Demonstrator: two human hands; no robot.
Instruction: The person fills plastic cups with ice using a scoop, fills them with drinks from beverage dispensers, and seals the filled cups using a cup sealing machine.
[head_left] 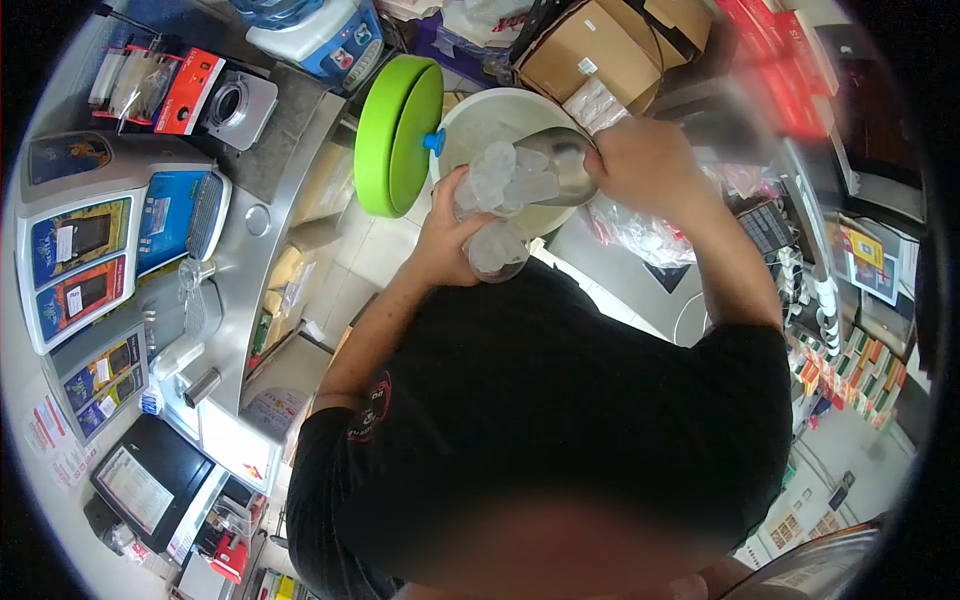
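My left hand [440, 240] is wrapped round two clear cups. The upper cup [465, 205] is heaped with ice cubes [500, 175], and the lower cup [497, 252] also has ice in it. My right hand [648, 165] grips a metal ice scoop [567, 160], its handle hidden by the fingers. The scoop's mouth points left and meets the ice at the upper cup; whether it touches the cup's rim I cannot tell. Both hands are over a round white bucket [490, 97]. A bright green round lid [398, 140] with a blue knob stands tilted at the bucket's left.
A steel counter [262, 255] runs along the left, with a drink machine [85, 235] on it. A water bottle dispenser [325, 45] stands behind the lid. Cardboard boxes [588, 52] are behind the bucket, and plastic bags [640, 232] lie to its right.
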